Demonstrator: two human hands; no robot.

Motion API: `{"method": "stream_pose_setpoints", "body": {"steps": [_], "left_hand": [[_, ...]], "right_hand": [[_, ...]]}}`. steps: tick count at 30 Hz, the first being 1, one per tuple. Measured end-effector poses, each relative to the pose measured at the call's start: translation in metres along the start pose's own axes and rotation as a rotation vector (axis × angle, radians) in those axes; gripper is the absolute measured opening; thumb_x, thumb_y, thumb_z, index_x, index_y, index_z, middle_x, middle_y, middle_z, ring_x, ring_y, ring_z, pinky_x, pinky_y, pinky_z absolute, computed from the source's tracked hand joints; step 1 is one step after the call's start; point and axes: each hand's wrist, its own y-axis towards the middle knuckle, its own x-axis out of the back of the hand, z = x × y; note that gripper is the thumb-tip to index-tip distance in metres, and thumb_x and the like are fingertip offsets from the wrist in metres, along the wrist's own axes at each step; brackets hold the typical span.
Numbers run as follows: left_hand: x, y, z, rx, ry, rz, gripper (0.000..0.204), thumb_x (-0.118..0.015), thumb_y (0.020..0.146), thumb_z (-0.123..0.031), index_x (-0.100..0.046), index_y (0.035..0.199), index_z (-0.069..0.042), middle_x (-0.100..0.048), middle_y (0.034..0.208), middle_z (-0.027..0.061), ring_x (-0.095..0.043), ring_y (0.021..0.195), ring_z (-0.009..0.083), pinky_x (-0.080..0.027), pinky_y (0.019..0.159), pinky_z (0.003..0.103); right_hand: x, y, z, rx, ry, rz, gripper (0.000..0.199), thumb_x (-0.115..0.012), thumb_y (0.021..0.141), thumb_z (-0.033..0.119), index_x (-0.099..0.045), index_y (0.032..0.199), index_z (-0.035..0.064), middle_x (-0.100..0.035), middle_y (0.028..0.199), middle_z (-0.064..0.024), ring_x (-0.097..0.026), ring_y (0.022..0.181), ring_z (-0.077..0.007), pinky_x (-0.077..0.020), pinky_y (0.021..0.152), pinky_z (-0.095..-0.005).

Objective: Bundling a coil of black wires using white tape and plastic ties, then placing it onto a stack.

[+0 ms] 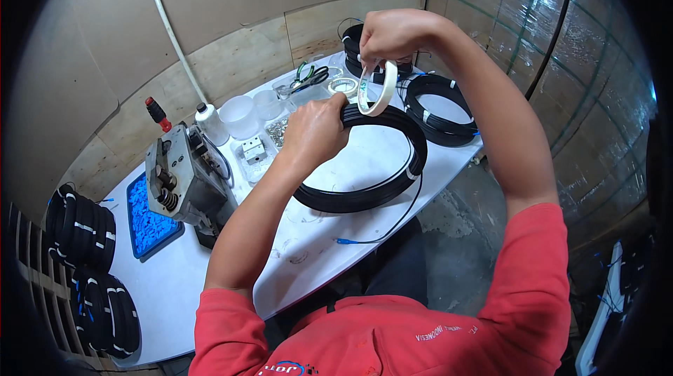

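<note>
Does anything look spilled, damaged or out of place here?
Nothing looks plainly spilled or broken. Slightly odd: a blue-tipped thin black cable end trails loose from the neat round black cable coil toward the near edge, and dark smudges mark the otherwise white tabletop.

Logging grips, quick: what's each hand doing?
Left hand: closed on the black cable coil.
Right hand: closed, holding the pale tape roll.

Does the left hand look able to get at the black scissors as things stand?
Probably, once freed: the black scissors lie just beyond the left hand, with nothing visibly covering their handles. But that hand is holding the black cable coil, so it would likely have to let go first.
</note>
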Motion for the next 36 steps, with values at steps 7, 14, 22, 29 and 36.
{"method": "stream_pose_setpoints", "body": {"steps": [7, 14, 22, 29, 36], "left_hand": [[0.010, -0.005, -0.008, 0.060, 0.021, 0.058, 0.062, -0.073, 0.081, -0.015, -0.052, 0.139, -0.021, -0.070, 0.079, 0.0229, -0.068, 0.077, 0.0455, -0.053, 0.070, 0.055], [0.008, -0.003, -0.002, -0.036, -0.034, 0.053, 0.045, -0.065, 0.080, -0.012, -0.065, 0.124, -0.022, -0.073, 0.092, 0.0180, -0.070, 0.085, 0.0420, -0.056, 0.072, 0.054], [0.009, -0.001, -0.005, -0.020, -0.023, 0.098, 0.041, -0.063, 0.078, -0.011, -0.067, 0.117, -0.021, -0.073, 0.092, 0.0173, -0.069, 0.085, 0.0424, -0.055, 0.073, 0.055], [0.007, 0.001, -0.003, -0.028, -0.002, 0.074, 0.037, -0.063, 0.077, -0.010, -0.066, 0.113, -0.019, -0.072, 0.090, 0.0176, -0.069, 0.085, 0.0429, -0.055, 0.073, 0.056], [0.004, -0.001, 0.008, 0.004, -0.014, 0.077, 0.036, -0.065, 0.080, -0.014, -0.066, 0.115, -0.019, -0.073, 0.092, 0.0183, -0.069, 0.085, 0.0437, -0.055, 0.073, 0.056]], "right_hand": [[-0.008, 0.025, 0.015, -0.127, -0.028, 0.157, 0.014, -0.071, 0.076, 0.009, -0.077, 0.080, -0.0034, -0.053, 0.054, -0.0041, -0.041, 0.040, -0.0125, -0.0327, 0.036, -0.0283], [-0.010, 0.019, 0.019, -0.125, -0.042, 0.196, 0.014, -0.072, 0.077, 0.009, -0.075, 0.077, -0.0047, -0.054, 0.054, -0.0043, -0.041, 0.039, -0.0124, -0.0324, 0.037, -0.0279], [-0.016, -0.006, 0.021, -0.056, -0.065, 0.134, 0.016, -0.068, 0.076, 0.013, -0.070, 0.072, -0.0022, -0.054, 0.057, -0.0063, -0.047, 0.044, -0.0151, -0.0377, 0.039, -0.0286], [-0.032, -0.052, 0.039, 0.075, -0.136, -0.136, 0.020, -0.064, 0.075, 0.013, -0.075, 0.076, -0.0033, -0.067, 0.057, -0.0137, -0.066, 0.051, -0.0225, -0.0556, 0.057, -0.0366], [-0.128, -0.081, 0.033, 0.085, -0.015, -0.528, 0.027, -0.067, 0.083, 0.018, -0.074, 0.098, -0.0031, -0.070, 0.079, -0.0245, -0.071, 0.074, -0.0400, -0.0575, 0.076, -0.0449]]}}
